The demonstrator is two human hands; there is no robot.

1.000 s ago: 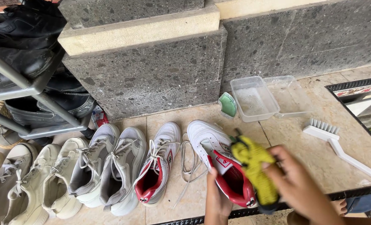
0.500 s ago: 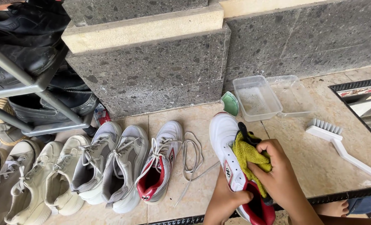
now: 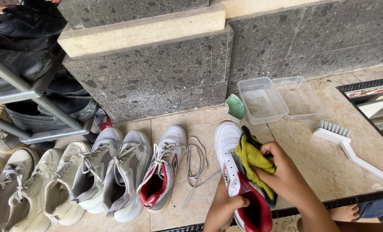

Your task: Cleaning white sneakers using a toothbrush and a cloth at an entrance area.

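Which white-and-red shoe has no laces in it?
The white-and-red shoe gripped in the left hand has none. Its laced match sits on the floor, while the right hand presses a yellow cloth into it.

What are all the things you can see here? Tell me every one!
Held sneaker: 1, white and red, in both hands.
Cloth: 1, yellow, on that sneaker.
Loose lace: 1, white, on tiles.
Sneakers in a row: about 6, white, grey, cream, left.
Brush: 1, white, right.
Tubs: 2, clear, by wall.
Green thing: 1, beside tubs.
Dark shoes: several, on grey rack.
Left hand: grips heel.
Right hand: presses cloth.
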